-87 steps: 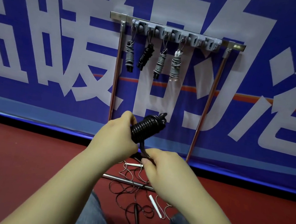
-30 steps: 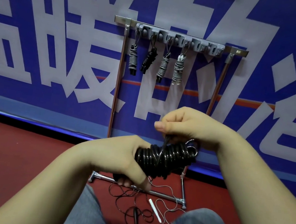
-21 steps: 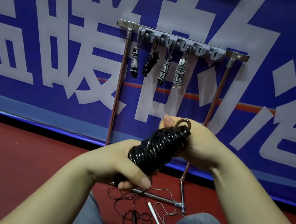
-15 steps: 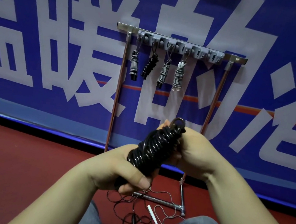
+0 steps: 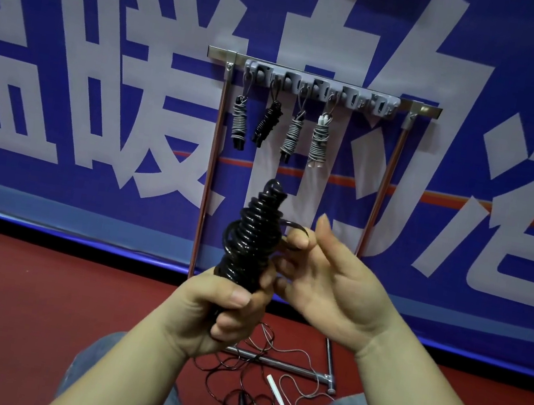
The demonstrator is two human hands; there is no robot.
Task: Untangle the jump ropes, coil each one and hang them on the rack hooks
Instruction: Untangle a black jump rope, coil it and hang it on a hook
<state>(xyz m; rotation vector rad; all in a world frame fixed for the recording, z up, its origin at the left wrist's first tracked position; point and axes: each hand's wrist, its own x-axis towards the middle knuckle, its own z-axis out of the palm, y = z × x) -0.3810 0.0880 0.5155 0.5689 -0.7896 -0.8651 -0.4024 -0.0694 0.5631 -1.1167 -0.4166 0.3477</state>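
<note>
Now the left hand (image 5: 225,310) grips the lower end of the black coiled rope (image 5: 253,235), holding it upright in front of the rack (image 5: 209,176). Just beside it the right hand (image 5: 333,281) shows its palm, thumb raised, while its curled forefinger hooks a loose loop at the coil's side. Four wound ropes (image 5: 319,137) hang from the rack's hooks (image 5: 320,89), and tangled ropes (image 5: 250,394) lie on the red floor (image 5: 35,306).

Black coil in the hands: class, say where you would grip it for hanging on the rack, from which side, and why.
Grip the coil round its lower end, from below, as the left hand does. It stands upright with its loop at the top, so a low grip probably leaves that loop free for an empty hook on the rack.
</note>
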